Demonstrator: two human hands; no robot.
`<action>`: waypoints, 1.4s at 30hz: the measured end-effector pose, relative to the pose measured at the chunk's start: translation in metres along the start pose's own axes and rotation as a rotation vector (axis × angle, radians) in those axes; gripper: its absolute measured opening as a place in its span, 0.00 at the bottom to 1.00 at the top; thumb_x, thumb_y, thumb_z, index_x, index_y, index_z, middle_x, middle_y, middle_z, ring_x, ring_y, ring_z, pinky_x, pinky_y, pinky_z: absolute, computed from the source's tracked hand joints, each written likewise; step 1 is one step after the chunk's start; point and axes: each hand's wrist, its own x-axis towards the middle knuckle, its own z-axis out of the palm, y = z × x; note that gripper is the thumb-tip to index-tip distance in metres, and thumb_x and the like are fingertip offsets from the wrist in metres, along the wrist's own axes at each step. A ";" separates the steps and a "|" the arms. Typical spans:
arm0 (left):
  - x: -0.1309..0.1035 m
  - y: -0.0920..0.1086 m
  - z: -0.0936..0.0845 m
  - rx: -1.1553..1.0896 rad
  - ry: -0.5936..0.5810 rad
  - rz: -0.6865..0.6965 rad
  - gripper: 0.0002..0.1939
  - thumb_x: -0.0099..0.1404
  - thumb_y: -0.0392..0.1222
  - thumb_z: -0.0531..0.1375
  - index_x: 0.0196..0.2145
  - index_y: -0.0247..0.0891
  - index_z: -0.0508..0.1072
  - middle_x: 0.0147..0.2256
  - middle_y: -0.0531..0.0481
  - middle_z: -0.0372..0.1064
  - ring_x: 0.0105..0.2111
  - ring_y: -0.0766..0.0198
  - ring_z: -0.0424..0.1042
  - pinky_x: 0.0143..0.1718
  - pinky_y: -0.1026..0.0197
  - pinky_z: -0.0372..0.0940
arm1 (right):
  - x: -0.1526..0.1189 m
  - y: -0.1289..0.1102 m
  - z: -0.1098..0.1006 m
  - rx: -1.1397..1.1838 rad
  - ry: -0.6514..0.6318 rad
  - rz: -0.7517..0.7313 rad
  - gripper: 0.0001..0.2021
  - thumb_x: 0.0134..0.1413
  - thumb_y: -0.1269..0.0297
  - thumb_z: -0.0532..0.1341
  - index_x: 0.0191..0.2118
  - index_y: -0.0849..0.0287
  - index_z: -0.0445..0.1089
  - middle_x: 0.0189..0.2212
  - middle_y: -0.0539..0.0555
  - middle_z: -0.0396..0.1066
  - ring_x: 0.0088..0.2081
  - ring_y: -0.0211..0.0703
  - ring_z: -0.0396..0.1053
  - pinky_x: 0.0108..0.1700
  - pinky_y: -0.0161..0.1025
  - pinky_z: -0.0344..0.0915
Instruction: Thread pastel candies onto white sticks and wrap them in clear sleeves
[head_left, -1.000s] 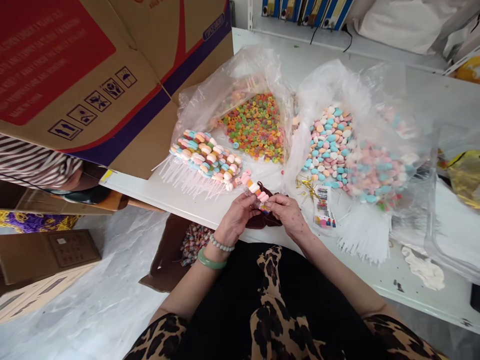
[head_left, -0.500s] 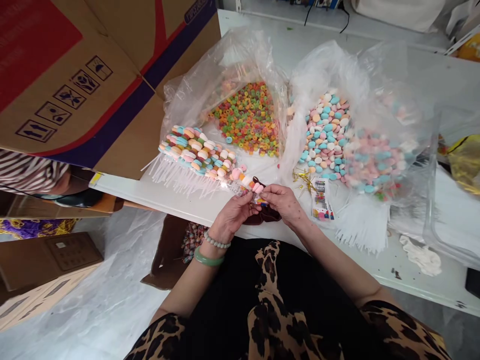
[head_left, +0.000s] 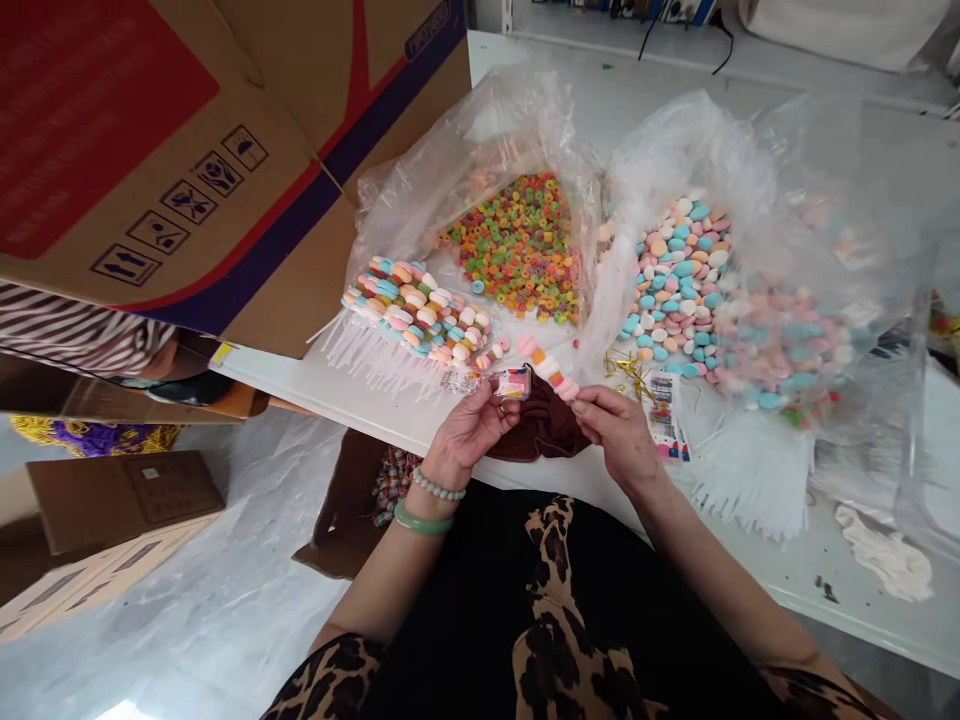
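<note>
My left hand [head_left: 471, 432] pinches a small clear printed wrapper [head_left: 513, 382] between thumb and fingers. In my right hand [head_left: 619, 435] is a candy skewer [head_left: 549, 368] of pink, white and orange pieces, gripped at its near end and pointing up and away to the left. The skewer is apart from the wrapper, and its stick is hidden. Beneath both hands lies a dark brown cloth [head_left: 541, 425]. A pile of candy skewers [head_left: 416, 308] with white sticks rests left of the hands. Flat printed wrappers [head_left: 666, 405] and gold twist ties [head_left: 626, 368] lie beyond my right hand.
Clear bags hold ring candies [head_left: 525, 250] and pastel oval candies [head_left: 679, 265]. White sticks [head_left: 757, 490] lie at right, near a crumpled white cloth [head_left: 885, 550]. A large carton [head_left: 285, 250] stands at left. Below the table edge is an open box [head_left: 337, 510] with wrapped pieces.
My hands have moved apart. The candy skewer, earlier held close against the wrapper between both hands, is now in my right hand alone, away from it. The view has shifted slightly.
</note>
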 end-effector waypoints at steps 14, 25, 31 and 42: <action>-0.004 0.005 0.005 -0.088 0.053 0.044 0.10 0.59 0.46 0.67 0.32 0.38 0.75 0.24 0.53 0.73 0.27 0.67 0.72 0.35 0.62 0.70 | -0.033 0.007 -0.010 -0.250 0.014 -0.203 0.07 0.54 0.58 0.64 0.35 0.53 0.79 0.31 0.52 0.74 0.33 0.44 0.68 0.35 0.39 0.64; -0.005 0.009 -0.001 -0.006 0.041 0.104 0.09 0.59 0.44 0.68 0.30 0.38 0.73 0.29 0.50 0.77 0.34 0.60 0.77 0.43 0.54 0.72 | -0.032 0.008 -0.015 -0.816 0.055 -0.592 0.12 0.63 0.64 0.55 0.41 0.53 0.78 0.28 0.54 0.73 0.30 0.40 0.69 0.33 0.36 0.63; -0.007 0.018 -0.001 0.058 -0.017 0.209 0.13 0.52 0.41 0.72 0.33 0.36 0.76 0.32 0.50 0.78 0.33 0.61 0.77 0.41 0.55 0.73 | -0.033 0.002 -0.016 -1.086 0.066 -0.720 0.12 0.63 0.67 0.56 0.37 0.54 0.79 0.24 0.53 0.70 0.27 0.38 0.66 0.29 0.34 0.57; -0.014 0.026 -0.004 0.387 -0.105 0.211 0.11 0.50 0.42 0.72 0.28 0.31 0.79 0.29 0.45 0.77 0.29 0.59 0.77 0.37 0.55 0.73 | -0.017 0.013 -0.015 -0.176 -0.147 0.168 0.09 0.45 0.58 0.67 0.29 0.58 0.75 0.19 0.47 0.63 0.21 0.33 0.55 0.21 0.32 0.51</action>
